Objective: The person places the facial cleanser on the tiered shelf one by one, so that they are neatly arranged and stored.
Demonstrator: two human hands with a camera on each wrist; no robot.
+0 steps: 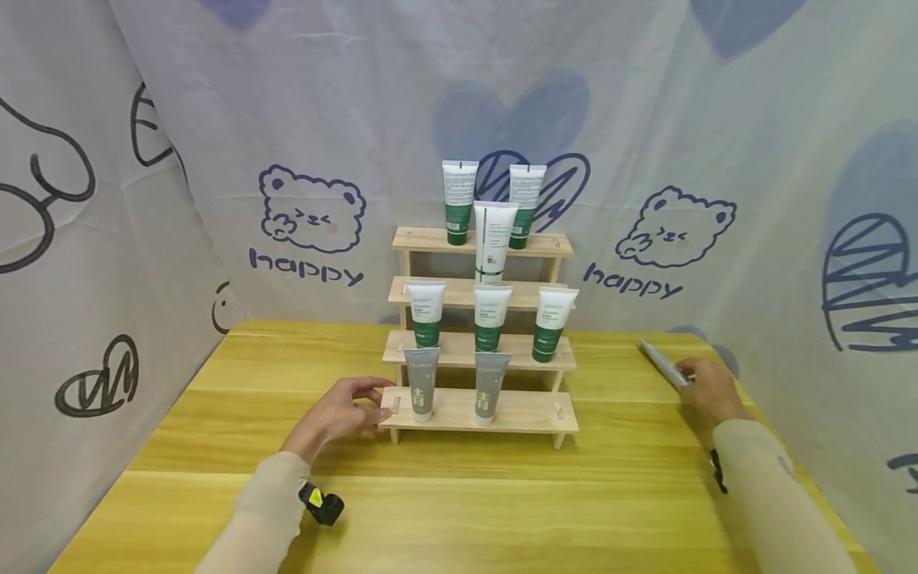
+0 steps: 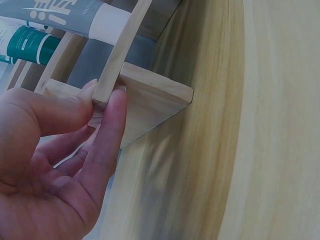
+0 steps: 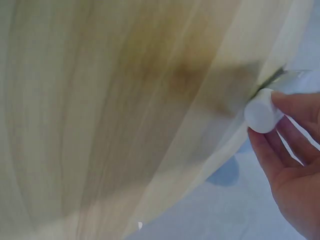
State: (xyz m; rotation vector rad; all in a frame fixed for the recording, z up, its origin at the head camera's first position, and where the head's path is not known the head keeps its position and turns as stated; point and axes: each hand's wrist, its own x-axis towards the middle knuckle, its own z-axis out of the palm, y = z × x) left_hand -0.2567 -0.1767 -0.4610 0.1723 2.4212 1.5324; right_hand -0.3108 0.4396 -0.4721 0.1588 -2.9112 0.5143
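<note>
My left hand (image 1: pixel 349 408) pinches the left end of the lowest step of a wooden tiered display stand (image 1: pixel 531 406); in the left wrist view thumb and fingers close on the board's edge. Over at the right side of the table, my right hand (image 1: pixel 712 389) holds a grey squeeze tube (image 1: pixel 663 364) by its white cap (image 3: pixel 261 114) end. Two grey tubes, a left one (image 1: pixel 421 383) and a middle one (image 1: pixel 491 387), stand on the lowest step. White-and-green tubes (image 1: pixel 490 319) stand on the steps above, with a larger white tube (image 1: pixel 493 239) among them.
The stand rests on a yellow wood-grain table (image 1: pixel 459 502) near its back edge. A pale printed cloth (image 1: pixel 402 96) hangs behind and along both sides. A small black device with a yellow mark (image 1: pixel 321 504) sits on the left wrist.
</note>
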